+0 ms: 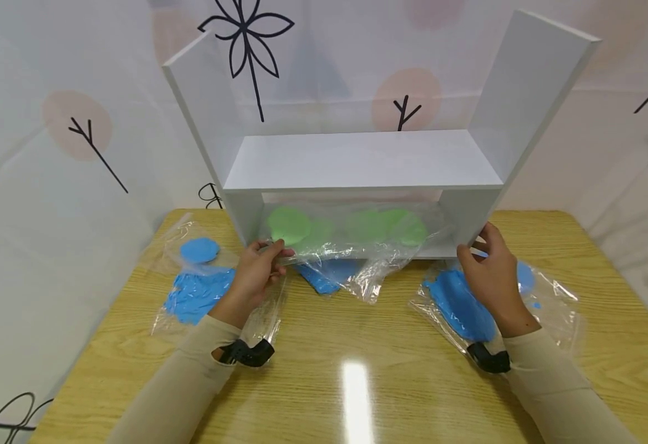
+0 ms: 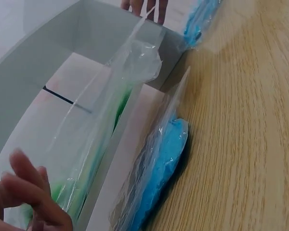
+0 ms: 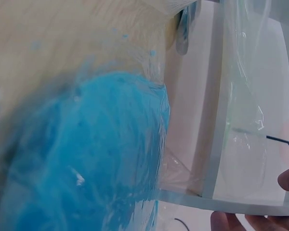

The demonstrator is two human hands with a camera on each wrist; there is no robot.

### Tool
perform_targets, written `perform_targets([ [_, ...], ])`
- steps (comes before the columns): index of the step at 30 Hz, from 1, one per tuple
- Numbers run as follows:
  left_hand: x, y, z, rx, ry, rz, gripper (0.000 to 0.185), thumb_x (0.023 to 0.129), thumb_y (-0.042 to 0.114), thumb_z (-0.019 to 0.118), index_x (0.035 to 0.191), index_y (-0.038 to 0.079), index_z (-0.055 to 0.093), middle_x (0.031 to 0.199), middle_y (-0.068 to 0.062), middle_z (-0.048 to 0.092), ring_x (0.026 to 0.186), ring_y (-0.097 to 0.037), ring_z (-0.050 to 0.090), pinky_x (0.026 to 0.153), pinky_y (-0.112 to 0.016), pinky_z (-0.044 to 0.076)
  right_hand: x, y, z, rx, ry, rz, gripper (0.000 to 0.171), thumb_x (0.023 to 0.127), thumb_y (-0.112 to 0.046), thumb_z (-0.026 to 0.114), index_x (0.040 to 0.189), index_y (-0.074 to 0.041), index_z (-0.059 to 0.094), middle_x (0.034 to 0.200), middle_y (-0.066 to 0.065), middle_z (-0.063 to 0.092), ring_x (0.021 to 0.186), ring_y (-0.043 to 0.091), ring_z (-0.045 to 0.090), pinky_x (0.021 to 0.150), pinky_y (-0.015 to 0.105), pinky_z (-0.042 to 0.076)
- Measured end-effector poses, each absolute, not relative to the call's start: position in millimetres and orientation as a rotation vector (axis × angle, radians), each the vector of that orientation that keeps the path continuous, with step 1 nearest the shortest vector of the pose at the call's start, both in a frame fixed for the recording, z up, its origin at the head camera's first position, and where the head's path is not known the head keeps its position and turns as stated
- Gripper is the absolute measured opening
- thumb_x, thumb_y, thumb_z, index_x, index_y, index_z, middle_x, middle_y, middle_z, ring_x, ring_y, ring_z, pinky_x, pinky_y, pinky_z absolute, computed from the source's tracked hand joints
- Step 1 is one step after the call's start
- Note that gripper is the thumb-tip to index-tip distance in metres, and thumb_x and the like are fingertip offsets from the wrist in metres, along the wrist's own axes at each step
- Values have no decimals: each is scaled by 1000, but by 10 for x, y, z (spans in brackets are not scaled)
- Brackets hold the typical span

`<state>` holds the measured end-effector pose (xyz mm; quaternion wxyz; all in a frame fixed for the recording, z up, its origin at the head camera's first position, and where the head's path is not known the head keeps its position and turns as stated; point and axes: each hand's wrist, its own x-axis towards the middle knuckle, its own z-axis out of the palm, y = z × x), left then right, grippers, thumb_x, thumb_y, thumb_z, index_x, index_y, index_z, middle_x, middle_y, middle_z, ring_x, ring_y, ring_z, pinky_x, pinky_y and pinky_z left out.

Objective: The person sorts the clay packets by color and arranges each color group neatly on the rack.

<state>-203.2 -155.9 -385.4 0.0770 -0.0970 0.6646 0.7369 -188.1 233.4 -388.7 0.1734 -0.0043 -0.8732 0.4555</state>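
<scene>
A white shelf (image 1: 357, 161) stands on the wooden table (image 1: 357, 382). In its lower compartment lies a clear bag of green discs (image 1: 346, 229), also seen in the left wrist view as a green-filled bag (image 2: 103, 139). My left hand (image 1: 272, 253) pinches the bag's near left edge; its fingers (image 2: 26, 190) lie against the plastic. My right hand (image 1: 475, 246) grips the lower front corner of the shelf's right side panel (image 1: 459, 216), and its fingertips (image 3: 260, 224) show at the panel's edge (image 3: 216, 120).
Three clear bags of blue material lie in front of the shelf: one at left (image 1: 198, 287), one in the middle (image 1: 329, 274), (image 2: 159, 168), one under my right wrist (image 1: 465, 302), (image 3: 86, 159). A patterned cloth (image 1: 79, 135) hangs behind and beside the table.
</scene>
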Motion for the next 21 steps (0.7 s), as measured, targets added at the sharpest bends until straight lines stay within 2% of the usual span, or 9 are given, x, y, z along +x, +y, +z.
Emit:
perform_targets([
  [4, -2027, -1556, -3874, -245, 1942, 2202, 41, 108, 27, 44, 143, 7, 35, 108, -2, 74, 61, -7, 64, 50, -17, 44, -1881, 2337, -3888, -7, -2480, 1276, 58, 100, -20, 52, 154, -13, 35, 150, 17, 48, 122, 42, 58, 77, 4, 45],
  [8, -2027, -1565, -3893, -224, 1934, 2176, 47, 109, 28, 41, 149, 7, 30, 124, -10, 69, 68, -7, 69, 55, -18, 52, -1880, 2337, -3892, -1, -2474, 1272, 57, 100, -20, 52, 154, -13, 36, 149, 17, 49, 122, 42, 58, 78, 3, 44],
  [15, -2031, -1617, -3907, -221, 2039, 2089, 40, 107, 27, 48, 136, 1, 43, 95, -1, 73, 63, -8, 68, 59, -22, 57, -1875, 2331, -3886, -3, -2470, 1279, 57, 99, -20, 52, 154, -12, 36, 149, 18, 49, 122, 43, 58, 76, 1, 41],
  [21, -1978, -1751, -3895, -152, 2144, 1937, 40, 106, 31, 49, 131, -1, 54, 99, -9, 71, 61, -9, 66, 57, -23, 57, -1876, 2337, -3881, -5, -2482, 1277, 57, 100, -20, 52, 154, -13, 35, 150, 17, 48, 122, 42, 58, 77, 3, 45],
])
